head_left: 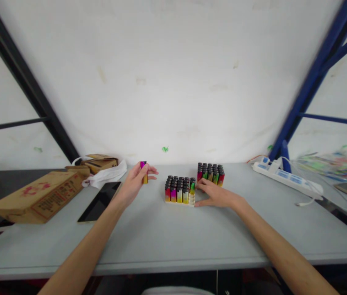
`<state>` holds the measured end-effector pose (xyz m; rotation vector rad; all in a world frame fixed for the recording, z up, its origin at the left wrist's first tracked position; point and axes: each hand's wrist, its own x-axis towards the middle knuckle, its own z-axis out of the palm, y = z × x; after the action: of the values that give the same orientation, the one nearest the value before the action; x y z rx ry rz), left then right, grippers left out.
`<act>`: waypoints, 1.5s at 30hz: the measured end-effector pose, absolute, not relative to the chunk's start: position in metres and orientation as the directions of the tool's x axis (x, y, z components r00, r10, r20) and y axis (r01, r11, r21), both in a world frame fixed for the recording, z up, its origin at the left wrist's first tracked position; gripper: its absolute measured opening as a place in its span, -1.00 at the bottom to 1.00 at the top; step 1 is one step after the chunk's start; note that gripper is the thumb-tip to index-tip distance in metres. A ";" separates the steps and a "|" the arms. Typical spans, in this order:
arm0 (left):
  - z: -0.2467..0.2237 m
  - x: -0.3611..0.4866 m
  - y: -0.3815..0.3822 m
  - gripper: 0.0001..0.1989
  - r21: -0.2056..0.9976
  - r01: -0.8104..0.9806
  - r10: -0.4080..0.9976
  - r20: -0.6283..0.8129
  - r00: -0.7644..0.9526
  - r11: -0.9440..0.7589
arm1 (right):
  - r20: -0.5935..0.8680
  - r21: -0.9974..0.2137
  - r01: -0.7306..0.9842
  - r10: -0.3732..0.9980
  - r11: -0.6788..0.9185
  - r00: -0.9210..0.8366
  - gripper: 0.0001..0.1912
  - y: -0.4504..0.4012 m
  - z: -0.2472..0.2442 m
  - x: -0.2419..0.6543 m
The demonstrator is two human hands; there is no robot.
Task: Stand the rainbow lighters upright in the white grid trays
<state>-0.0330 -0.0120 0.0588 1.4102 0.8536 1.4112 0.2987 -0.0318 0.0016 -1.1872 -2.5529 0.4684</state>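
My left hand (pixel 135 176) is raised a little above the table, left of the trays. Between its thumb and fingers it holds a purple and yellow lighter (pixel 145 174), black top upward. In front of me stands a white tray (pixel 176 202) with rows of upright coloured lighters (pixel 176 189); empty slots show at its front right corner, with a green lighter (pixel 192 188) just behind them. My right hand (pixel 215 193) grips this tray's right side, thumb at the front corner and fingers farther back. Behind it is a second block of lighters (pixel 210 174), partly hidden by that hand.
On the left lie a cardboard box (pixel 41 196), a smaller opened box (pixel 100 163), a white bag (pixel 109 174) and a dark tablet (pixel 101 200). To the right, a white power strip (pixel 287 178) with cables lies on the grey table (pixel 167 241). A wall closes off the back.
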 end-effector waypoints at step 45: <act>0.092 0.022 -0.047 -0.68 0.960 -0.120 0.867 0.281 0.411 -0.254 | 0.162 -0.410 0.665 0.768 0.624 -0.620 -0.26 -0.032 0.002 0.297</act>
<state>0.0221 -0.0469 0.0917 1.5356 0.6888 1.0917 0.2971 -0.0319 0.0021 -1.1526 -2.5276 0.4475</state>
